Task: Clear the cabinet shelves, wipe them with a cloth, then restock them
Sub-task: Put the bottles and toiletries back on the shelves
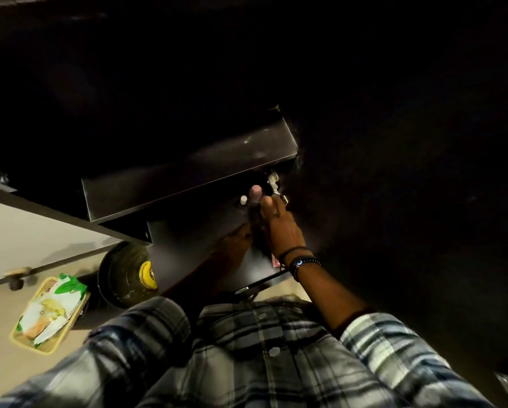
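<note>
I look down into a dark cabinet. A dark shelf board [188,172] crosses the middle, with a lower shelf surface [185,248] beneath it. My right hand [279,228] reaches in under the board, fingers closed around a dark bottle with a pink cap [256,190]. A small white-capped item [243,199] stands just left of that bottle. My left hand [237,238] lies in shadow on the lower shelf, close to the bottle's base; its fingers are too dark to read. No cloth is in view.
A metal hinge [274,184] sits right of the bottle. On the floor at left are a dark pan [120,278] holding a yellow item [147,275] and a yellow tray [48,347] of food packets. A white cabinet door [26,237] stands open at left.
</note>
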Available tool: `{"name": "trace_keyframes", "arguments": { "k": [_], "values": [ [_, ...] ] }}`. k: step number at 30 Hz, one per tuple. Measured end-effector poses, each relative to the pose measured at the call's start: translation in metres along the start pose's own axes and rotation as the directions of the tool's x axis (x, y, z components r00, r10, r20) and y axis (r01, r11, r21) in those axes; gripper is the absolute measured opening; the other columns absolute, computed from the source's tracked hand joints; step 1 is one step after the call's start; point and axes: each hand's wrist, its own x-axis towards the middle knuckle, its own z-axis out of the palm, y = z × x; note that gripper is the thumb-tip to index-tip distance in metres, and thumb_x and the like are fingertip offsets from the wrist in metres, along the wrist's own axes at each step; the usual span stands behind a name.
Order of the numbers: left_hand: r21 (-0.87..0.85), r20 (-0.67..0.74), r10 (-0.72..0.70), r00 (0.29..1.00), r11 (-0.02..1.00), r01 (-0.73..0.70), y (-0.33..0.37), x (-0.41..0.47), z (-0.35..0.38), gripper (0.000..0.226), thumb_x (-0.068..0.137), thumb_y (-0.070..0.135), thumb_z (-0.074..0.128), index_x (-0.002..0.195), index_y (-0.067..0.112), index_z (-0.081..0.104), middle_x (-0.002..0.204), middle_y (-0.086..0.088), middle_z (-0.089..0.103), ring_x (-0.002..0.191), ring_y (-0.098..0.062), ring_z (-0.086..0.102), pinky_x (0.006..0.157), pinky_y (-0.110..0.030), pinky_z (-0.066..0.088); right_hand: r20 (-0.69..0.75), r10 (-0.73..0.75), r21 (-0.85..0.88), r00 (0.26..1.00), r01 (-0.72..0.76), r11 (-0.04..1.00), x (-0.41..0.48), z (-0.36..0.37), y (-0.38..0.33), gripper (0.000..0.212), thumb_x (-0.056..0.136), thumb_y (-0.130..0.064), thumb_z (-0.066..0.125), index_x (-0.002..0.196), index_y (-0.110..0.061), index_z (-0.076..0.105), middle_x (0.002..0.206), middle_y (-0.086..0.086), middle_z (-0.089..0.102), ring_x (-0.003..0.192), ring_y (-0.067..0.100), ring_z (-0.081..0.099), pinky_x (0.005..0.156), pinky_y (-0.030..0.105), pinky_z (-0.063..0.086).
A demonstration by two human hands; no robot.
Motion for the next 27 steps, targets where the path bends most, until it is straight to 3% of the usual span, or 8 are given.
{"name": "trace_keyframes", "arguments": {
  "k": [4,9,15,18,22,24,27],
  "values": [
    [-0.068,0.02,-0.124,0.992,0.99,0.125,-0.008,0.003,-0.003,0.04,0.093,0.01,0.041,0.133,0.008,0.04,0.14,-0.013,0.043,0.126,-0.03,0.046,0.1,-0.04,0.041,0.026,0.067,0.034,0.997,-0.068,0.997,0.005,0.001,0.004,0.044,0.097,-0.012,0.041,0.139,-0.02,0.033,0.139,0.012,0.035,0.105,0.038,0.054,0.08,0.042,0.049],
    [-0.057,-0.041,-0.092,0.995,0.994,0.09,-0.011,-0.011,-0.013,0.036,0.088,0.003,0.048,0.124,0.005,0.047,0.126,-0.016,0.052,0.115,-0.035,0.053,0.093,-0.041,0.04,0.056,0.041,-0.039,0.998,-0.039,0.998,0.011,0.002,0.007,0.043,0.094,-0.011,0.047,0.135,-0.015,0.041,0.135,0.017,0.036,0.095,0.04,0.059,0.078,0.043,0.051],
    [-0.193,-0.271,-0.127,0.954,0.978,0.075,-0.004,-0.057,-0.049,0.031,0.089,0.009,0.048,0.119,0.005,0.056,0.111,-0.018,0.063,0.103,-0.038,0.059,0.081,-0.04,0.043,0.083,0.045,-0.08,0.996,-0.038,0.996,0.013,-0.013,-0.007,0.023,0.091,-0.011,0.05,0.112,-0.011,0.059,0.121,0.017,0.049,0.101,0.039,0.058,0.084,0.041,0.049],
    [-0.335,-0.382,-0.199,0.902,0.94,0.066,-0.001,-0.093,-0.074,0.037,0.085,0.022,0.043,0.112,0.009,0.063,0.104,-0.019,0.069,0.095,-0.039,0.064,0.079,-0.046,0.051,0.049,0.005,-0.062,0.999,-0.002,0.998,0.002,-0.026,-0.023,0.021,0.086,-0.005,0.055,0.102,-0.011,0.067,0.114,0.018,0.054,0.096,0.04,0.061,0.08,0.039,0.049],
    [-0.433,-0.533,-0.291,0.795,0.901,0.039,0.001,-0.147,-0.115,0.027,0.082,0.021,0.05,0.103,0.016,0.067,0.1,-0.007,0.072,0.092,-0.028,0.068,0.075,-0.038,0.055,-0.109,-0.137,0.102,0.985,0.148,0.984,-0.019,-0.045,-0.051,0.016,0.084,-0.003,0.061,0.09,-0.014,0.071,0.108,0.017,0.064,0.091,0.035,0.063,0.075,0.035,0.049],
    [-0.435,-0.605,-0.321,0.728,0.9,0.035,-0.001,-0.173,-0.132,0.023,0.082,0.015,0.054,0.1,0.014,0.068,0.097,-0.007,0.073,0.089,-0.027,0.069,0.071,-0.032,0.054,-0.158,-0.238,0.217,0.958,0.269,0.938,-0.027,-0.055,-0.067,0.028,0.076,0.001,0.064,0.076,-0.027,0.069,0.094,0.004,0.07,0.084,0.021,0.064,0.077,0.03,0.05],
    [-0.415,-0.662,-0.377,0.648,0.904,0.102,-0.009,-0.201,-0.152,0.019,0.085,0.006,0.063,0.103,0.011,0.068,0.096,-0.008,0.072,0.085,-0.024,0.069,0.066,-0.018,0.042,-0.178,-0.381,0.314,0.907,0.42,0.852,-0.033,-0.075,-0.094,0.027,0.073,0.0,0.065,0.073,-0.027,0.063,0.084,-0.018,0.067,0.079,0.003,0.062,0.083,0.038,0.053]
  ]
}}
